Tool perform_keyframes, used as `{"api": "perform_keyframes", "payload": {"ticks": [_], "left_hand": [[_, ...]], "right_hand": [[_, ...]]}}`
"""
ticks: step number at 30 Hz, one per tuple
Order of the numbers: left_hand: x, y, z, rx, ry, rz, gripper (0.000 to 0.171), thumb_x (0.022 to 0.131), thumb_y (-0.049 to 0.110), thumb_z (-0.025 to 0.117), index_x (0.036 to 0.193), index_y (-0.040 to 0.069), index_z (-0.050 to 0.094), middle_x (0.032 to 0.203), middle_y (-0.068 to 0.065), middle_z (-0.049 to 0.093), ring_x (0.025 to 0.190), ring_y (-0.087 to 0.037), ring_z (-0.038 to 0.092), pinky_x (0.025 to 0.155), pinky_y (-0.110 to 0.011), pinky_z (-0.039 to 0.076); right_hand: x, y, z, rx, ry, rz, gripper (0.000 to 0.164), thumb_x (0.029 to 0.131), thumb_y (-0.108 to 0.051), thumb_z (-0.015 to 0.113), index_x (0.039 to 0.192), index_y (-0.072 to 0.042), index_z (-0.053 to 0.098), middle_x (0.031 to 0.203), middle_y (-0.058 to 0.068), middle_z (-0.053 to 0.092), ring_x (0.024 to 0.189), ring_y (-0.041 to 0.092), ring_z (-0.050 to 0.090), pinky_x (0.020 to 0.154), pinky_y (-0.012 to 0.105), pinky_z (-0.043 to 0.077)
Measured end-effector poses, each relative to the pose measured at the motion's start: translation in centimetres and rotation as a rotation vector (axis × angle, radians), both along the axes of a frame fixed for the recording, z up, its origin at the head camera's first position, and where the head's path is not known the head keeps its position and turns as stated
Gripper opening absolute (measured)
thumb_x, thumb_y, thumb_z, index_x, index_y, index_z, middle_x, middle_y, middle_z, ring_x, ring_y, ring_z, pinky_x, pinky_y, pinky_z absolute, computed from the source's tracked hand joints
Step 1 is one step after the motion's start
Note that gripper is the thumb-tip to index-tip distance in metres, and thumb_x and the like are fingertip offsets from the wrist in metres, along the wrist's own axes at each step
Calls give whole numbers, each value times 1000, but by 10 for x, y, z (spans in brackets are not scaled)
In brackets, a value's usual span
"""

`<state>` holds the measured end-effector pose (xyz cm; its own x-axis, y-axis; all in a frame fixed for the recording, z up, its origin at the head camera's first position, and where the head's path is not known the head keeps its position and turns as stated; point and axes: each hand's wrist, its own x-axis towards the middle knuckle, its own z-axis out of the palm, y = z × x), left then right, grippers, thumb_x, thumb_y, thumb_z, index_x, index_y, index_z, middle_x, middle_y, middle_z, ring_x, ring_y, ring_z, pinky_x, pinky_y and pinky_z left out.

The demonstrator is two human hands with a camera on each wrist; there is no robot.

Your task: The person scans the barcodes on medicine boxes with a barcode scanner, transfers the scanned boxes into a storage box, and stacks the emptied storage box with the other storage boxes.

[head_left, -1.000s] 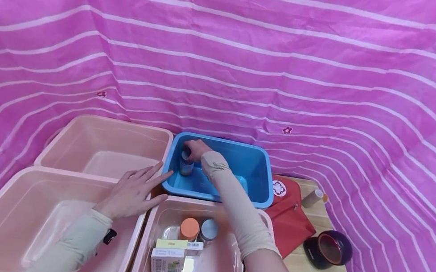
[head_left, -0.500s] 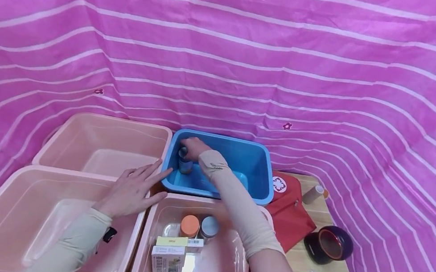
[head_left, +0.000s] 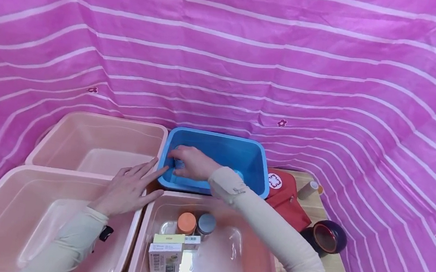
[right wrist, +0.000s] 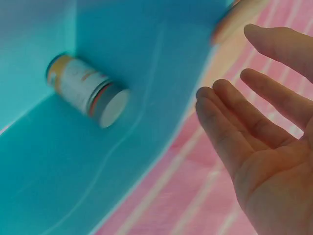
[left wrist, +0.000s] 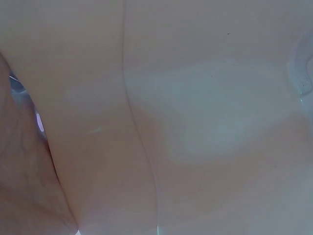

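Observation:
In the right wrist view, a jar (right wrist: 85, 85) with a grey lid and a white and orange label stands in a corner of the blue bin (right wrist: 166, 83). My right hand (head_left: 192, 162) is over that bin, its fingers extended and apart from the jar. In the head view the hand partly covers the jar (head_left: 179, 164). My left hand (head_left: 127, 190) lies with spread fingers across the meeting rims of the bins, its index fingertip at the blue rim. A pink bin wall (left wrist: 205, 112) fills most of the left wrist view.
The near pink bin (head_left: 223, 262) holds an orange-lidded jar (head_left: 186, 223), a grey-lidded jar (head_left: 206, 223) and small boxes (head_left: 165, 259). Two more pink bins stand left. A red pouch (head_left: 285, 197), a white cylinder (head_left: 307, 190) and a dark round object (head_left: 329, 237) lie right.
My right hand has let go of the jar, which stays in the blue bin. The hand has drawn back toward me, and its forearm has swung right. My left hand keeps its place.

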<state>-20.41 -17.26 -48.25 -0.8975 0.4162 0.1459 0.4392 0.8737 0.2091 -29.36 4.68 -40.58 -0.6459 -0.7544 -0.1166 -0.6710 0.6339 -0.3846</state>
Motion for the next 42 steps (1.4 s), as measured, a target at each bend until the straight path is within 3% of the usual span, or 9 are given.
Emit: {"api": "perform_keyframes", "payload": {"ticks": [5, 10, 15, 17, 21, 26, 32, 37, 42], "left_hand": [[0, 1, 2, 10, -4, -3, 72, 98, 61, 55, 161, 29, 37, 167, -14, 32, 144, -44, 43, 110, -65, 38], [1, 1, 2, 15, -37, 13, 72, 98, 61, 55, 161, 30, 37, 169, -13, 30, 147, -44, 39, 112, -66, 36], [1, 1, 0, 10, -54, 19, 73, 98, 61, 55, 161, 30, 36, 169, -13, 29, 148, -44, 38, 113, -66, 35], [1, 2, 0, 9, -55, 22, 73, 97, 62, 54, 161, 30, 37, 169, -13, 29, 148, -44, 38, 113, -66, 35], [1, 2, 1, 14, -53, 22, 73, 98, 63, 54, 161, 31, 36, 169, -13, 28, 148, -44, 38, 113, -66, 35], [1, 2, 2, 14, -62, 27, 73, 97, 62, 54, 161, 31, 36, 169, -13, 28, 148, -45, 37, 114, -66, 34], [2, 3, 3, 11, -60, 27, 73, 97, 62, 54, 161, 31, 36, 169, -13, 28, 148, -45, 38, 113, -66, 34], [1, 3, 3, 17, -59, 22, 73, 97, 62, 55, 160, 31, 37, 169, -13, 28, 148, -45, 38, 113, -66, 35], [1, 1, 2, 16, -73, 29, 74, 97, 63, 54, 161, 31, 35, 170, -12, 27, 148, -44, 36, 114, -66, 33]], "right_hand": [[42, 18, 6, -21, -43, 55, 45, 95, -19, 75, 139, -14, 65, 133, 1, 68, 122, 14, 64, 103, 27, 54], [77, 32, -7, 50, -107, 72, 43, 94, -18, 76, 137, -17, 67, 123, -1, 70, 107, 9, 64, 94, 21, 55], [99, 41, -22, 122, 5, 136, 45, 92, -25, 79, 135, -22, 67, 117, -3, 71, 101, 6, 62, 96, 20, 54], [104, 43, -28, 157, 62, 143, 46, 92, -27, 79, 135, -25, 66, 122, -5, 69, 106, 7, 62, 101, 24, 53], [109, 42, -42, 268, 85, 113, 52, 86, -30, 84, 135, -30, 66, 125, -9, 68, 109, 8, 63, 103, 31, 54], [114, 35, -61, 370, 140, 103, 57, 83, -33, 86, 136, -29, 67, 120, -8, 69, 104, 7, 62, 99, 28, 56], [119, 31, -79, 441, 265, 141, 57, 85, -42, 83, 138, -33, 65, 126, -10, 69, 109, 9, 63, 108, 32, 50], [118, 34, -81, 409, 312, 148, 55, 86, -35, 84, 138, -32, 66, 122, -9, 71, 108, 8, 64, 106, 30, 51], [113, 38, -67, 323, 219, 119, 56, 85, -27, 85, 138, -28, 66, 121, -7, 71, 106, 9, 65, 101, 26, 55]]}}
